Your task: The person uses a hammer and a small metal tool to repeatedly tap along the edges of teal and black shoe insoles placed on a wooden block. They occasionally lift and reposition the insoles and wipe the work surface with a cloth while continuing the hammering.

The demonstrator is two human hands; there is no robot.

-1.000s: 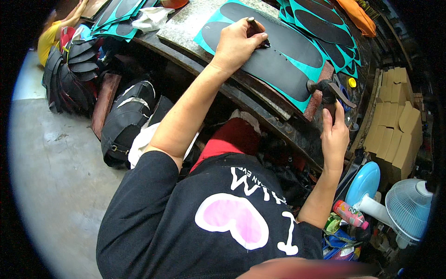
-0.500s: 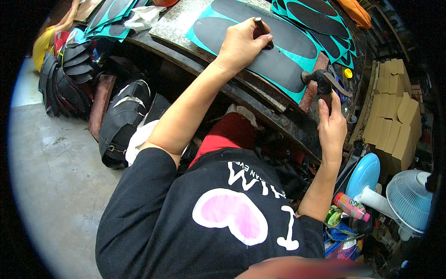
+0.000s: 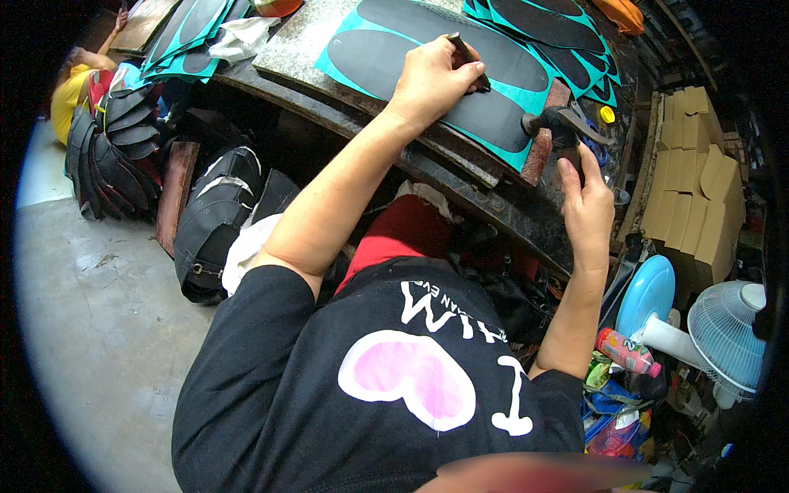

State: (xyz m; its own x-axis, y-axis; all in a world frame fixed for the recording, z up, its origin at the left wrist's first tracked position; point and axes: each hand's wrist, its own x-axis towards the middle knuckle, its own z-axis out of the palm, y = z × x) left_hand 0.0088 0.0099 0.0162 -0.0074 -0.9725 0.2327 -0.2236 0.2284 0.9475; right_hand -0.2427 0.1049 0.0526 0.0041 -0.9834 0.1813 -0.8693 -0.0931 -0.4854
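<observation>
My left hand (image 3: 431, 80) is closed around a slim dark rod-shaped punch (image 3: 462, 49), tilted, its lower end at a black sole-shaped piece. That piece (image 3: 485, 123) is one of several on a teal sheet (image 3: 325, 64) lying on the workbench. Close to the sheet's right end, my right hand (image 3: 588, 205) grips a hammer (image 3: 562, 130) by its short dark handle. The hammer's head rests over or just above a reddish-brown bar (image 3: 538, 154); whether they touch I cannot tell. My fingers hide part of the punch.
More teal sheets (image 3: 567, 37) with black shapes are piled at the back right. A yellow cap (image 3: 607, 114) sits near the hammer. Cardboard boxes (image 3: 682, 189) and a fan (image 3: 727, 341) stand to the right. At far left, a person in yellow (image 3: 70, 99) is beside strung black pieces (image 3: 111, 156).
My left hand has shifted the punch slightly right and nearer along the black piece. The hammer stays about where it was over the bar. The whole view has shifted a little.
</observation>
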